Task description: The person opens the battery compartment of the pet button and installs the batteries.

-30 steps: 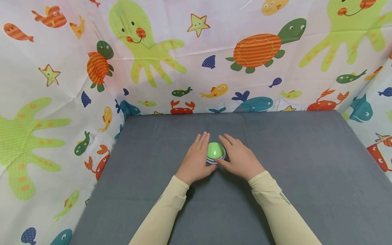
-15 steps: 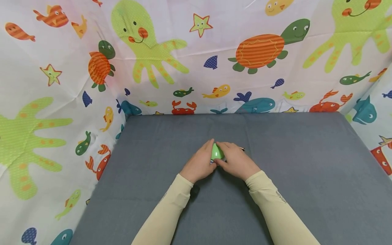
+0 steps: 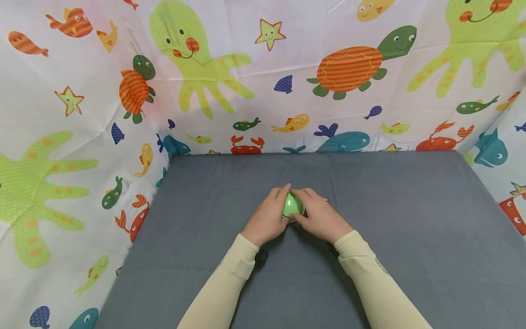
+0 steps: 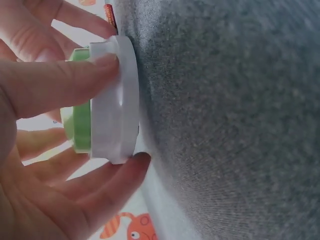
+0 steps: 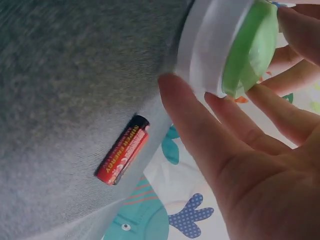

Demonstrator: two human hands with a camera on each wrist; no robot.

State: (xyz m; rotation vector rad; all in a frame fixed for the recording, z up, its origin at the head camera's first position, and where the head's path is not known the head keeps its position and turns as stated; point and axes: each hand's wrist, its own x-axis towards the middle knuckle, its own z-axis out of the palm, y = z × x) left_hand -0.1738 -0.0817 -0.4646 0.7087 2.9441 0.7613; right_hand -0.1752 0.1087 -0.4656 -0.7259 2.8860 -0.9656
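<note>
A white cloth (image 3: 236, 27) with sea animals on it goes along the back and both sides of the gray bench (image 3: 411, 219). At the back, a green octopus (image 3: 197, 68) smiles. A big orange and green turtle (image 3: 349, 68) is to its right, with a star (image 3: 267, 34) between them. Lower down are a red crab (image 3: 245, 149) and a blue whale (image 3: 347, 141). A red and black battery (image 5: 121, 152) lies on the bench.

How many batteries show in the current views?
1: a red-and-black battery lying on the gray cloth, beside the right hand. Others could be hidden from view.
</note>
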